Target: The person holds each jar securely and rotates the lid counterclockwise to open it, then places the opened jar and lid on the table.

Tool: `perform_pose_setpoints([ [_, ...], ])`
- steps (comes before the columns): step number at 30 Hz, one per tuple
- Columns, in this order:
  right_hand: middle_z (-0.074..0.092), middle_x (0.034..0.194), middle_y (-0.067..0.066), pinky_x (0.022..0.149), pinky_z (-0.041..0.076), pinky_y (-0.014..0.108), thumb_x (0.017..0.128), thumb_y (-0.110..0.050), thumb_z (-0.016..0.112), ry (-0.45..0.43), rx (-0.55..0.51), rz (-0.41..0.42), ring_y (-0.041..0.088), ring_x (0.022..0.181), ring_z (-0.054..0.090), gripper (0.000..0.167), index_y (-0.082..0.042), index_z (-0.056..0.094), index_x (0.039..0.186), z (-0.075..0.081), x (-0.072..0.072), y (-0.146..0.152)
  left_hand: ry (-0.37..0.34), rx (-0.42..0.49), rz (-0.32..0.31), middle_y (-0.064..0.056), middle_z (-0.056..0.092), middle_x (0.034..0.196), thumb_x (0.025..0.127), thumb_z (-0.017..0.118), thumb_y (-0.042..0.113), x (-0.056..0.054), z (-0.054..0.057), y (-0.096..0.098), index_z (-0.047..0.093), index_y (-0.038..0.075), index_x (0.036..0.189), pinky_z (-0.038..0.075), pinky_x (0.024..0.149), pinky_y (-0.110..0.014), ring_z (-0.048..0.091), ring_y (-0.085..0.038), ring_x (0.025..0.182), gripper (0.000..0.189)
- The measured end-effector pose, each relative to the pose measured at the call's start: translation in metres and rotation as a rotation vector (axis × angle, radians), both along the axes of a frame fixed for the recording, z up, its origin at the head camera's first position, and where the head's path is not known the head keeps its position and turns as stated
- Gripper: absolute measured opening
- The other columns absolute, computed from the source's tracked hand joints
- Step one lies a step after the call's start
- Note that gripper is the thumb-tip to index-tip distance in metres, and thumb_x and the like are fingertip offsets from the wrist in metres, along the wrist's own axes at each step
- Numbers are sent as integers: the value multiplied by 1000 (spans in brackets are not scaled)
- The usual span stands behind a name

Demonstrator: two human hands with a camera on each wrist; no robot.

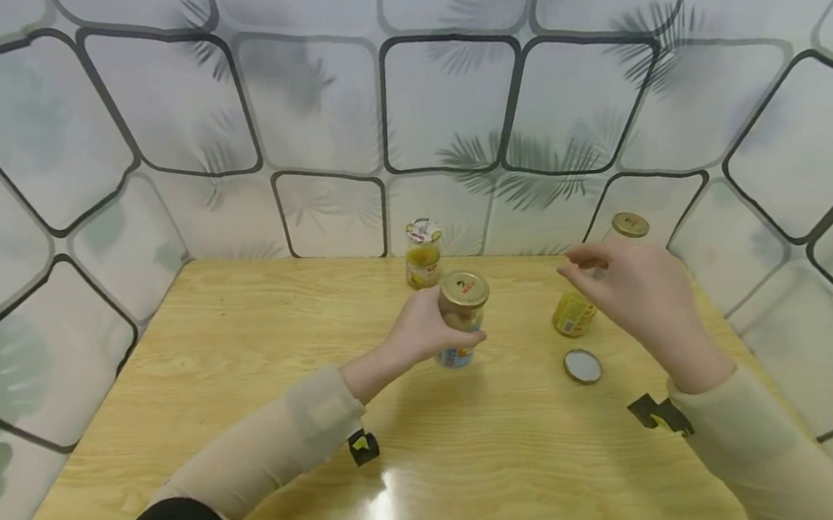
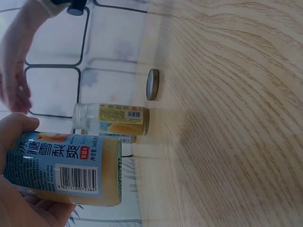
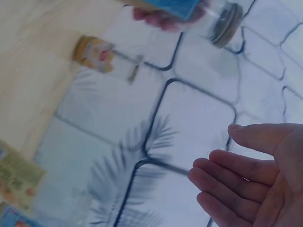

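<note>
My left hand [image 1: 423,326] grips a glass jar [image 2: 78,168] with a blue label and a gold lid, fingers and thumb around its side. The jar is upright, and in the left wrist view a gap shows between its base and the table. My right hand [image 1: 642,297] is in the air on the right, its fingers extended and holding nothing in the right wrist view. Below it stands a lidless jar with a yellow label [image 1: 574,314], partly hidden by the hand in the head view. A loose metal lid [image 1: 582,366] lies underside up in front of that jar.
Against the back wall stands a small jar [image 1: 423,266] with yellowish contents and a patterned lid. Another gold-lidded jar [image 1: 630,224] stands at the back right, mostly behind my right hand. Patterned white walls [image 1: 326,101] enclose the wooden table [image 1: 257,325].
</note>
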State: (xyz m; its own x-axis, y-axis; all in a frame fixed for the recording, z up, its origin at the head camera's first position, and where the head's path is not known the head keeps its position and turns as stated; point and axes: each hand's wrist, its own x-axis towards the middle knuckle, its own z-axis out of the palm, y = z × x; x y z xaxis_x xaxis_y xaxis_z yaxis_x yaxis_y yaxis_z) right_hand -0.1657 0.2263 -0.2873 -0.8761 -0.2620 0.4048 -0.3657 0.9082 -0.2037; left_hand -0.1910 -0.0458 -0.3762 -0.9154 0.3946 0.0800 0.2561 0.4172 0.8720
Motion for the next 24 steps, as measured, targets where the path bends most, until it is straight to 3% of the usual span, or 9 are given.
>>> perform_pose_setpoints([
  [7,80,121,15,73,61,52,101,-37,75,7,-21,98,36,101,77,41,-8,76,129,15,1,-40,0,7,-16,-11,79,120,84,90,15,2,2,0,69,6,129,59,106,-45,73,-30,117,50],
  [12,75,131,18,98,59,58,98,-37,78,-26,-56,191,40,121,70,52,-2,71,135,5,0,-62,0,12,-27,-12,79,120,84,90,16,2,1,1,68,7,132,60,102,-42,75,-28,112,54],
  [14,74,133,19,102,57,58,96,-36,80,-37,-68,222,41,125,68,55,-1,69,137,-2,1,-69,-1,16,-30,-12,80,119,84,91,15,2,0,2,68,7,133,61,100,-39,76,-27,110,55],
  [18,75,131,18,99,60,55,92,-38,85,-6,-75,268,38,122,71,60,-1,69,137,-17,3,-77,8,16,-24,-11,78,123,83,91,15,2,-1,3,69,8,133,61,99,-37,75,-27,112,54],
  [24,80,117,11,88,63,50,84,-35,92,70,-121,333,32,106,76,59,-4,74,131,-31,4,-81,33,16,-31,-10,77,127,83,91,14,4,-1,3,69,7,132,60,102,-38,73,-28,118,54],
])
